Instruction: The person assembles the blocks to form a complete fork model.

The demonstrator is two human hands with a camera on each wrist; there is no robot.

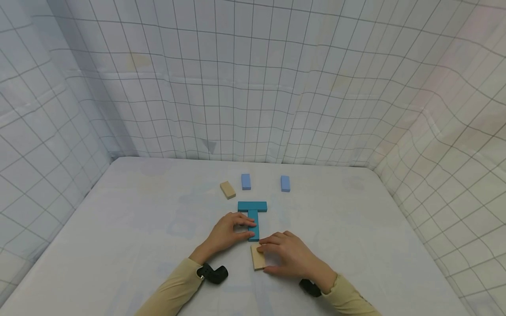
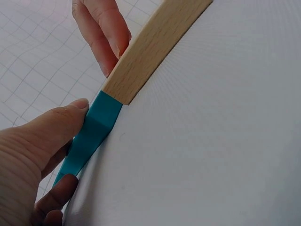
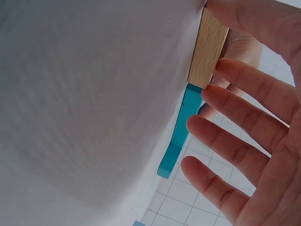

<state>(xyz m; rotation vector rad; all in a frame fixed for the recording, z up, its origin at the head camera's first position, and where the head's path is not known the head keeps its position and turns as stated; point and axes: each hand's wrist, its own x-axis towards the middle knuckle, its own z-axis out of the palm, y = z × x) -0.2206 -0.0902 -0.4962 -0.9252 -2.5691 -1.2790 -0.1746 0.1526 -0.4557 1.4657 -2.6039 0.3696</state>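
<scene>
Two teal blocks form a T on the white table; the teal crossbar [image 1: 252, 206] lies across the far end of the teal stem block [image 1: 253, 216]. My left hand [image 1: 226, 232] rests its thumb and fingertips on the stem. In line with the stem's near end is a wooden block [image 1: 257, 260], its end touching or almost touching the teal one in the left wrist view. My right hand [image 1: 290, 256] touches this block with thumb and index finger. Its other fingers are spread and fairly straight in the right wrist view, alongside the teal stem [image 3: 186, 110].
Beyond the T lie another wooden block [image 1: 228, 190], a light blue block [image 1: 246, 181] and a second light blue block [image 1: 285, 184]. Hanging white cloth with a grid [image 1: 253, 109] encloses the table [image 1: 356, 232] at the back and sides.
</scene>
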